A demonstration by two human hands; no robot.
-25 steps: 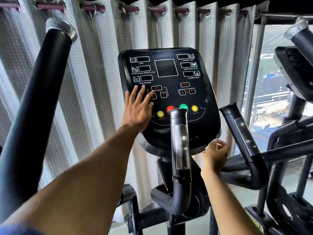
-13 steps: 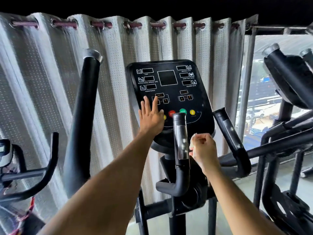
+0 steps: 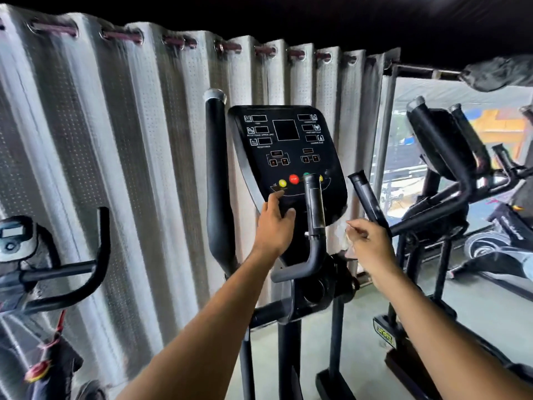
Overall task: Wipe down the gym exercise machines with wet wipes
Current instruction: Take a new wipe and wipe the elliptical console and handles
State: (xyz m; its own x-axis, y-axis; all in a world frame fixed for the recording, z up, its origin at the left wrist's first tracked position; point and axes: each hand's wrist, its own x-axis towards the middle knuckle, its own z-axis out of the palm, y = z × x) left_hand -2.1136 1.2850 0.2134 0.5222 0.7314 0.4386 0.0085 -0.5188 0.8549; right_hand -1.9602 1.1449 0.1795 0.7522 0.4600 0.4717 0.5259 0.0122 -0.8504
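At nine o'clock, an exercise bike stands before the perforated grey curtain. At centre, the elliptical machine's console is upright, black and glossy.

The left hand rests at the console's lower edge, at six o'clock from the yellow button, fingers loosely bent, holding nothing visible.

The right hand, at three o'clock from the centre handle, has fingers curled round a pale wet wipe; motion blur hides the wipe's outline.

Judgement: the wipe is light, limp and damp, best bunched in the fingers. The console is rigid and smooth; its buttons warrant light pressure.

At two o'clock, a second machine stands by the bright window; the floor is plain concrete.
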